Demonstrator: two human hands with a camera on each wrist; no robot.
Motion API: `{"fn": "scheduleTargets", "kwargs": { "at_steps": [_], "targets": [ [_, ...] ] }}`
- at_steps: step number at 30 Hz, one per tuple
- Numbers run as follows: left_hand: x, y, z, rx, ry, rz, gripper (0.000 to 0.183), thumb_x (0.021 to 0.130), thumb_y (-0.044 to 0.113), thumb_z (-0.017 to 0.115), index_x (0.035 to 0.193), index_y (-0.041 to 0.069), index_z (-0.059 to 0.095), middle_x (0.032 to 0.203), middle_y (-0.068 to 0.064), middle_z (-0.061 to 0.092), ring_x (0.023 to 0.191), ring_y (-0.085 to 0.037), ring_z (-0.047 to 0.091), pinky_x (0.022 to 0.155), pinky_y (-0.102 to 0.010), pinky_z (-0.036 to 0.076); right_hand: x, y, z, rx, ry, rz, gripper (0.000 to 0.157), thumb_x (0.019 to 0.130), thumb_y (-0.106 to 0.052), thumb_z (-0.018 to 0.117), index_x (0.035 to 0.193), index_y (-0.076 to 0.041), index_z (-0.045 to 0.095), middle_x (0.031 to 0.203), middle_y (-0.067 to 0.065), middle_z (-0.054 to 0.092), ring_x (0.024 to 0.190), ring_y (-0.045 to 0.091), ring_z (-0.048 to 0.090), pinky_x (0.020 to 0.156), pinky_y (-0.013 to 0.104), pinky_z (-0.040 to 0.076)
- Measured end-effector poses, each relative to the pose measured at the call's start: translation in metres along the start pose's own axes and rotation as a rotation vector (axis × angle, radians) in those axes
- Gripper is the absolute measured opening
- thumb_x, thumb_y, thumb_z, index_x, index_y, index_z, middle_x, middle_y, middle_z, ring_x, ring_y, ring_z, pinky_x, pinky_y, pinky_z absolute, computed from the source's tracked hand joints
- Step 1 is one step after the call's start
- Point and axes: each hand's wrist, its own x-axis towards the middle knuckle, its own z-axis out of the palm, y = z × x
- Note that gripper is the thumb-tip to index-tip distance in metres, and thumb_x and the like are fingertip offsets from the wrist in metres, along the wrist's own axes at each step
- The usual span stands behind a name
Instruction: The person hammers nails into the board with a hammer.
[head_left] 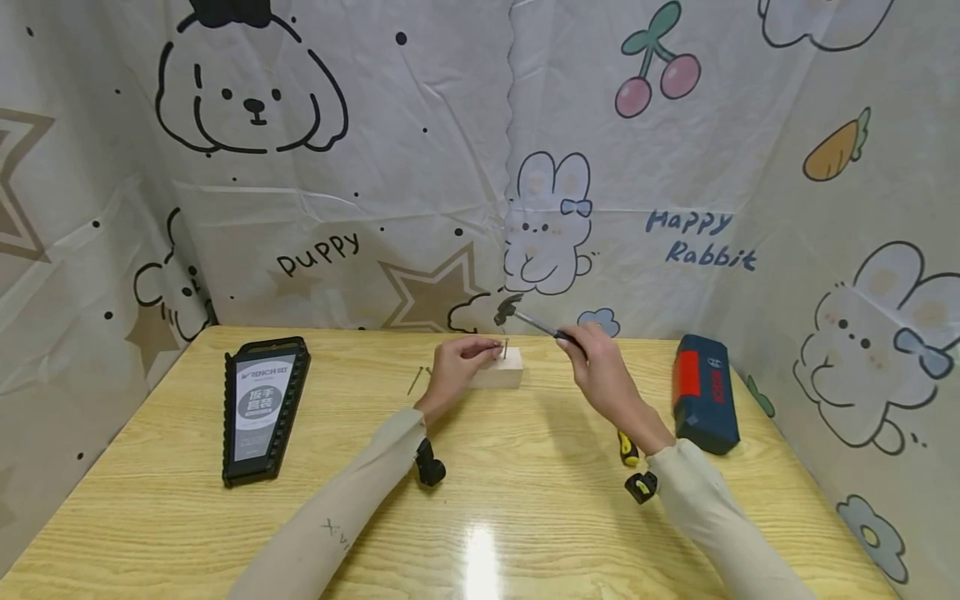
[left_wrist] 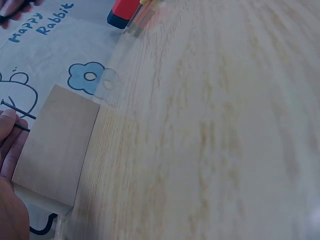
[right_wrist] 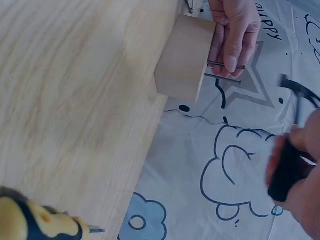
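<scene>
A pale wooden block [head_left: 498, 377] lies on the table, with two nails upright in its top face. My left hand [head_left: 457, 367] is at the block's left, its thumb and fingers pinching one nail [right_wrist: 240, 67]. The second nail [right_wrist: 222, 78] stands free beside it, apart from the fingertips. Gripped by its dark handle in my right hand [head_left: 609, 379] is a claw hammer [head_left: 508, 309]. The hammer's head is raised above the block, clear of the nails. In the right wrist view the hammer looks slightly blurred.
Loose nails [head_left: 414, 381] lie left of the block, partly behind my left hand. A black wrench-set holder [head_left: 262, 408] is at the left. A blue-and-red case [head_left: 708, 404] sits at the right, and a yellow-and-black screwdriver [head_left: 628, 450] lies under my right forearm.
</scene>
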Motion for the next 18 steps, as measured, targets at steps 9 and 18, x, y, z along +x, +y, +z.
{"fn": "scheduleTargets", "kwargs": {
  "at_steps": [9,18],
  "targets": [
    [-0.001,-0.003,-0.001,-0.005,0.003,0.005,0.015,0.093,0.006,0.080,0.107,0.001,0.081,0.109,-0.014,0.079,0.101,-0.026,0.077,0.086,-0.019,0.059,-0.010,0.000,0.018,0.056,0.180,-0.073,0.014,0.103,0.004,0.061,0.116,0.008,0.065,0.094,0.017,0.060,0.079,0.024,0.053,0.066,0.031,0.046],
    [0.000,0.001,-0.001,-0.024,-0.014,0.004,0.016,0.093,0.004,0.078,0.108,-0.001,0.079,0.111,-0.017,0.079,0.104,-0.028,0.077,0.089,-0.023,0.060,-0.015,0.009,0.016,-0.163,-0.002,-0.094,0.012,0.102,0.003,0.062,0.112,0.008,0.066,0.095,0.017,0.060,0.084,0.030,0.056,0.068,0.041,0.053]
  ]
}}
